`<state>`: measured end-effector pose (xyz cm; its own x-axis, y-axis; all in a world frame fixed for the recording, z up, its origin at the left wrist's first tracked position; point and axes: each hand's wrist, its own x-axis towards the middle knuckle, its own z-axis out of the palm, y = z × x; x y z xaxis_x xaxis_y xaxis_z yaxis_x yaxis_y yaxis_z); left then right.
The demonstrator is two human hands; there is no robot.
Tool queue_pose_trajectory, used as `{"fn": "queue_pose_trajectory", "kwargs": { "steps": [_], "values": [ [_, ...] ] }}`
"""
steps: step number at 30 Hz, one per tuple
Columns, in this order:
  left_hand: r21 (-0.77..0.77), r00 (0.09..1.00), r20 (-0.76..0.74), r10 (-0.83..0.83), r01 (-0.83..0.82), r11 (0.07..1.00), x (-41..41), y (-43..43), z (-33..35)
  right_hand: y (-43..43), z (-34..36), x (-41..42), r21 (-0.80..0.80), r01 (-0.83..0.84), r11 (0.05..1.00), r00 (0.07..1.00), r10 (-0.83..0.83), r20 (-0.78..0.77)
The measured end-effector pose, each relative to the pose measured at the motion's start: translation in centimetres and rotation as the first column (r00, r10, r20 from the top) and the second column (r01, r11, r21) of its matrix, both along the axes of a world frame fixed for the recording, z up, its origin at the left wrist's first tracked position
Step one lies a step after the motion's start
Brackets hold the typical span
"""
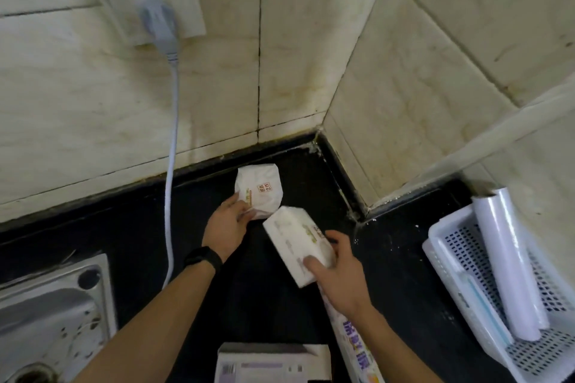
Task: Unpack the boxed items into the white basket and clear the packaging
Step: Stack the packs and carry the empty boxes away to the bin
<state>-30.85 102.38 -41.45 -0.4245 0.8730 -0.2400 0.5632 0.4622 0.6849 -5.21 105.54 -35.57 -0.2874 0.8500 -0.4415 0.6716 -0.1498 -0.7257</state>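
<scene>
Two white soft packs lie on the black counter near the wall corner. My left hand grips the near edge of the farther pack, which rests on the counter. My right hand holds the nearer pack, tilted and lifted slightly. The white perforated basket stands at the right and holds white rolls and a flat white box. A long printed box lies under my right forearm. An opened white carton sits at the bottom edge.
A grey cable hangs from a plug in the wall socket down onto the counter left of my left arm. A steel sink fills the bottom left. Tiled walls meet in a corner behind the packs.
</scene>
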Motion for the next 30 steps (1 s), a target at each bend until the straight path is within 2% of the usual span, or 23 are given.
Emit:
{"fn": "queue_pose_trajectory", "kwargs": {
  "steps": [2, 4, 7, 11, 15, 19, 23, 25, 27, 29, 30],
  "values": [
    [0.063, 1.000, 0.011, 0.014, -0.015, 0.998, -0.3, -0.1, 0.2, 2.7, 0.5, -0.6, 0.032, 0.083, 0.996, 0.996, -0.082, -0.028],
    [0.081, 0.999, 0.018, 0.037, -0.038, 0.996, -0.3, 0.0, 0.2, 5.3, 0.7, -2.1, 0.158, 0.067, 0.985, 0.996, -0.076, 0.049],
    [0.049, 0.999, 0.031, 0.038, -0.040, 0.998, -0.1, -0.1, -0.3, 9.1, -0.4, -4.7, 0.350, -0.091, 0.932, 0.958, -0.015, 0.288],
    [0.042, 0.994, -0.052, 0.097, -0.095, 0.995, 0.5, 0.1, -1.0, 12.4, -2.5, -6.9, 0.365, -0.292, 0.884, 0.842, 0.057, 0.536],
    [0.080, 0.988, -0.103, 0.113, -0.105, 0.991, 0.9, 0.1, -1.6, 14.1, -4.6, -8.3, 0.402, -0.436, 0.805, 0.730, 0.056, 0.682],
    [0.082, 0.986, -0.123, 0.111, -0.101, 0.992, 1.0, 0.3, -1.6, 15.1, -5.4, -8.7, 0.379, -0.453, 0.806, 0.705, 0.064, 0.706],
    [0.031, 0.992, -0.053, 0.112, -0.110, 0.993, 1.0, 0.4, -0.9, 15.5, -4.3, -8.4, 0.268, -0.468, 0.842, 0.696, 0.164, 0.699],
    [0.048, 0.988, -0.003, 0.152, -0.152, 0.987, 1.4, 0.6, -0.1, 14.3, -3.5, -7.4, 0.274, -0.419, 0.866, 0.771, 0.180, 0.611],
    [0.091, 0.971, 0.039, 0.238, -0.240, 0.966, 2.4, 1.3, 1.2, 11.3, -3.5, -5.2, 0.381, -0.384, 0.841, 0.844, 0.152, 0.514],
    [0.146, 0.958, 0.054, 0.282, -0.287, 0.947, 3.6, 2.7, 2.7, 7.6, -4.4, -2.1, 0.446, -0.360, 0.819, 0.877, 0.134, 0.461],
    [0.181, 0.962, 0.050, 0.268, -0.272, 0.945, 4.2, 3.6, 3.5, 5.9, -5.1, -0.5, 0.427, -0.350, 0.834, 0.879, 0.134, 0.458]
  ]
}}
